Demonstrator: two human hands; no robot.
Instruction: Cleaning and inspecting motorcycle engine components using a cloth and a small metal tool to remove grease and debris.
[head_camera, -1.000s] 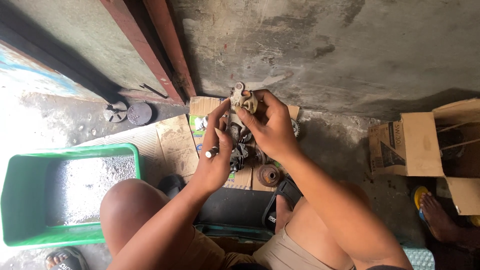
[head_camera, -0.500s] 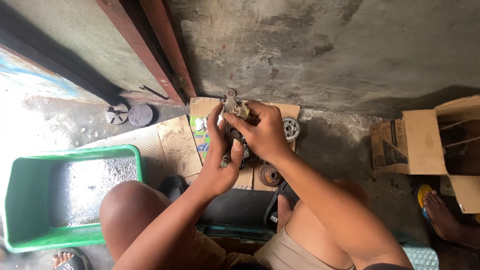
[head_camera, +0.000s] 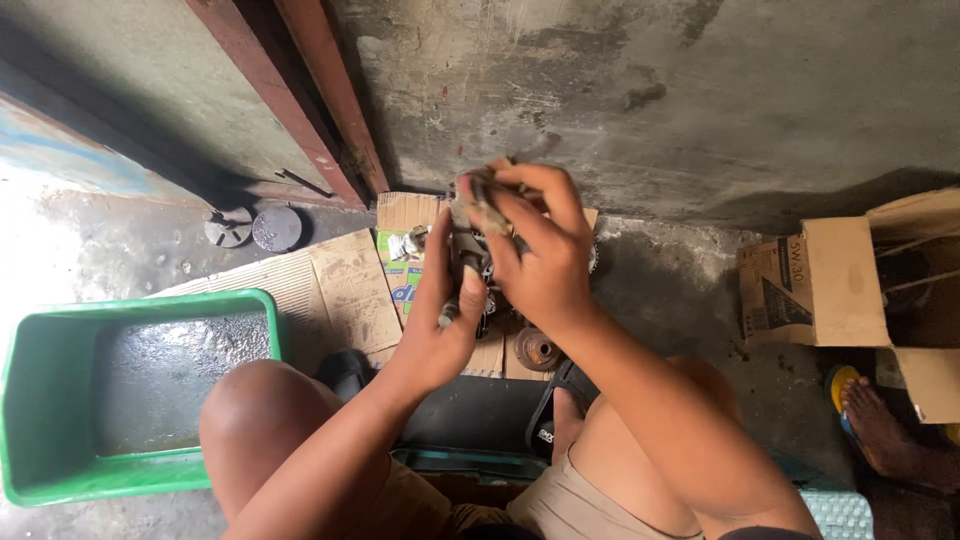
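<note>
Sitting at eight o'clock, a green rectangular plastic tub (head_camera: 60, 400) holds murky liquid, while an open brown cardboard box (head_camera: 850, 290) rests at three o'clock. Flattened cardboard sheets (head_camera: 340, 290) cover the floor at centre. Above them the right hand (head_camera: 535, 255) is clenched around a dark greasy metal part (head_camera: 478, 205), and the left hand (head_camera: 440, 320) grips its lower end from seven o'clock. A small rusty round metal disc (head_camera: 538, 350) lies at six o'clock of the hands.

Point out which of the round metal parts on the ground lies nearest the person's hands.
The rusty round part on the cardboard, just below the right hand. The two dark discs lie far left by the wall.
</note>
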